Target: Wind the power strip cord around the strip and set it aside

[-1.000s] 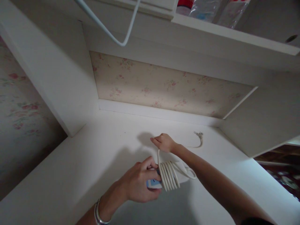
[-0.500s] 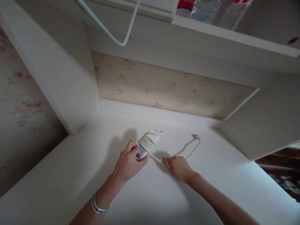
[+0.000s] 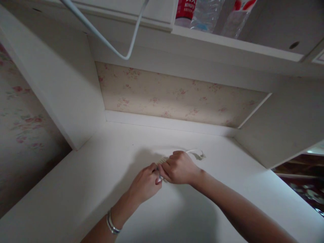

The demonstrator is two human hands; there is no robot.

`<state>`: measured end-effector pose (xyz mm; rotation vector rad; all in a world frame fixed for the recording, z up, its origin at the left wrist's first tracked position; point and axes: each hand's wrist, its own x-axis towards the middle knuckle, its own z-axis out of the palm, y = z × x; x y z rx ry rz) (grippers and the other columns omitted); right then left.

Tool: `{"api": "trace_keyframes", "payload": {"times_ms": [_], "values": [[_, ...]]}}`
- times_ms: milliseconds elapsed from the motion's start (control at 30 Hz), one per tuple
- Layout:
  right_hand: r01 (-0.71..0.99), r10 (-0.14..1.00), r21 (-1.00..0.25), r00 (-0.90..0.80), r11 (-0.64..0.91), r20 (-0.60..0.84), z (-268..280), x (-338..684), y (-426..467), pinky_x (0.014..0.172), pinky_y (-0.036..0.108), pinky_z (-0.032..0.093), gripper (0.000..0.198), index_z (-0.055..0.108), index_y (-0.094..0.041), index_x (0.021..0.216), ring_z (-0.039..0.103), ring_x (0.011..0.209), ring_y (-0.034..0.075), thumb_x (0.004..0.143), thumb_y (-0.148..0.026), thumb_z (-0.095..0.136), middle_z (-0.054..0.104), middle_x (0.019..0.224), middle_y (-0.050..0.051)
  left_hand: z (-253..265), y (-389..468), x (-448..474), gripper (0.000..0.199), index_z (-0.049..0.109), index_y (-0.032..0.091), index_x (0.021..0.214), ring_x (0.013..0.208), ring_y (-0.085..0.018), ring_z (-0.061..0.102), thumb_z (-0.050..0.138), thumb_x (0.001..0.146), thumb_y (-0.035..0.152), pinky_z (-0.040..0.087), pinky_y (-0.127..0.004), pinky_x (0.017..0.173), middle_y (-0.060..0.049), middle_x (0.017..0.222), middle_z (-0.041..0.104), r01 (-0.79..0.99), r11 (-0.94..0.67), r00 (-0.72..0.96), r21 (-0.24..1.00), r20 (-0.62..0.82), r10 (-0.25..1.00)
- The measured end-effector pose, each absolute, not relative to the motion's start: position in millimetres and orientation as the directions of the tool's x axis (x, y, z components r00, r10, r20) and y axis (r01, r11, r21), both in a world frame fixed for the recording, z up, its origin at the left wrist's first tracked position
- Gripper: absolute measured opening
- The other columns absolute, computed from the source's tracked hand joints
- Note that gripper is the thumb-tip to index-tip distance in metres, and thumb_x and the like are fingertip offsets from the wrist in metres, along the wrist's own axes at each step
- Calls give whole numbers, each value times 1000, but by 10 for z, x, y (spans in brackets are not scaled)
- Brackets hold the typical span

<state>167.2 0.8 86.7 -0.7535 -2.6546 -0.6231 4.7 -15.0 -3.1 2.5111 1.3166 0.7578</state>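
My left hand [image 3: 146, 182] is closed around one end of a small white-and-blue power strip [image 3: 160, 178], which is mostly covered by my fingers. Right up against it, my right hand [image 3: 180, 168] is closed on the strip's white power cord [image 3: 193, 150] and hides most of the strip. A few wound turns of the cord show between the hands. Beyond my right hand the loose cord curves out to the plug [image 3: 201, 156], just over the white desk top. My left wrist wears silver bangles [image 3: 112, 222].
The white desk top [image 3: 106, 162] spreads below, with side panels [image 3: 48, 81] and floral wallpaper [image 3: 162, 94] behind. Overhead, a shelf [image 3: 240, 44] holds several bottles [image 3: 206, 15]. A pale bent rod or cable [image 3: 126, 55] hangs at the upper left.
My right hand has moved up and left with the cord, from beside the strip to over it. The plug has been drawn left. The camera view has shifted slightly.
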Motion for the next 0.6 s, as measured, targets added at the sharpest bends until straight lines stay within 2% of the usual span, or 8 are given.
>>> {"api": "trace_keyframes", "payload": {"times_ms": [133, 233, 333, 600], "values": [[568, 500, 280, -819, 774, 282, 908, 1470, 271, 53, 28, 24, 42, 59, -17, 58, 52, 46, 13, 92, -29, 37, 63, 52, 4, -64, -230, 59, 14, 53, 19, 58, 67, -14, 53, 60, 68, 12, 42, -25, 65, 0, 66, 53, 616, -696, 582, 369, 383, 717], [606, 591, 235, -794, 759, 141, 895, 1382, 441, 53, 27, 27, 46, 64, -16, 63, 56, 50, 14, 93, -33, 34, 67, 58, 7, -20, -250, 3, 20, 48, 17, 54, 63, -10, 50, 62, 68, 14, 38, -23, 58, 1, 69, 54, 484, -792, 677, 372, 414, 609], [631, 641, 212, -767, 746, 24, 844, 1367, 570, 55, 26, 30, 48, 67, -16, 69, 60, 56, 15, 95, -35, 31, 69, 64, 9, 41, -232, -71, 23, 46, 17, 54, 61, -9, 49, 63, 70, 16, 37, -23, 57, 2, 69, 54, 423, -823, 704, 379, 435, 562], [726, 753, 205, -649, 656, -112, 603, 1429, 746, 60, 27, 36, 53, 71, -19, 81, 67, 72, 19, 99, -39, 25, 73, 80, 9, 76, -299, -63, 23, 47, 20, 55, 61, -12, 49, 60, 74, 20, 41, -27, 63, 2, 61, 55, 333, -901, 742, 279, 512, 433]]}}
